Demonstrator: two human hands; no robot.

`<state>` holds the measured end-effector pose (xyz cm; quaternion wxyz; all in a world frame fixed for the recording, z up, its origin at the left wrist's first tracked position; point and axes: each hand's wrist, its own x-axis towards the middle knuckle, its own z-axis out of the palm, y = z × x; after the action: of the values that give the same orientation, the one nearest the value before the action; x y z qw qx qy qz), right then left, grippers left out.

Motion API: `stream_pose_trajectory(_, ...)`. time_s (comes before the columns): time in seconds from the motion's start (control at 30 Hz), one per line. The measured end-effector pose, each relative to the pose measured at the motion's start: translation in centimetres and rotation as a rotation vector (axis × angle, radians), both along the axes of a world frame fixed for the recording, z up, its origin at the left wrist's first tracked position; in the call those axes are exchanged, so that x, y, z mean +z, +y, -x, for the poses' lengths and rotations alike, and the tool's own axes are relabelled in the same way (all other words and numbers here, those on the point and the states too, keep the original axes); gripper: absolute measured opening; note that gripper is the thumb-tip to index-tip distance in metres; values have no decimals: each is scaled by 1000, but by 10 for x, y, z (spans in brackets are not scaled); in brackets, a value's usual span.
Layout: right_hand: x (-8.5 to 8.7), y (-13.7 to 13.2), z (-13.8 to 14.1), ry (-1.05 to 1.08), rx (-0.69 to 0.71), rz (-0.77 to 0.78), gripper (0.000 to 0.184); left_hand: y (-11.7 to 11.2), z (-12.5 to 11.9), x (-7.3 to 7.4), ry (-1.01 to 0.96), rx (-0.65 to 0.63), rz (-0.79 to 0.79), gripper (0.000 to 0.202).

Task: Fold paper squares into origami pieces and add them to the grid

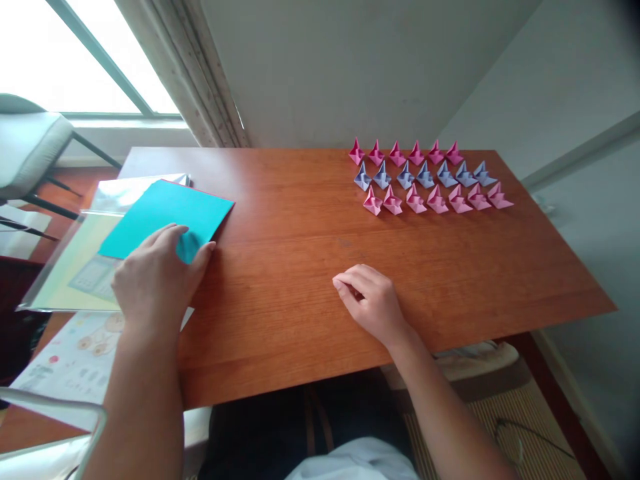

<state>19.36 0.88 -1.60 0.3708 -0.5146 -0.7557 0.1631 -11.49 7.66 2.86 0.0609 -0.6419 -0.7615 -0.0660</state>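
A stack of square paper with a bright teal sheet [165, 207] on top lies at the left of the table. My left hand [157, 273] reaches over its near right part, thumb and fingers curved and spread apart; whether the fingertips press on the sheet I cannot tell. My right hand [373, 300] rests on the tabletop near the middle, fingers curled in with the thumb against them, and no object shows in it. Farther back on the right stand folded paper pieces with pointed tips: a dark pink row [397, 155], a lilac row [425, 175] and a lighter pink row [437, 200].
Under the teal stack lies a clear plastic packet [55, 267] with yellowish paper. A printed sheet [65, 373] with pale drawings reaches the left front edge. The wooden table [280, 300] backs against a wall. A chair [35, 147] stands by the window at left.
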Motion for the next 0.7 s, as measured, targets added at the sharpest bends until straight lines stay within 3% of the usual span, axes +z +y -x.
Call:
stream_pose_trajectory(0.37,0,0,-1,22,-8,10,16,1,8,-3,-84,-41,-70,50)
stream_pose_trajectory(0.7,1,0,-1,34,-5,3,15,-2,5,-3,-51,-37,-12,55)
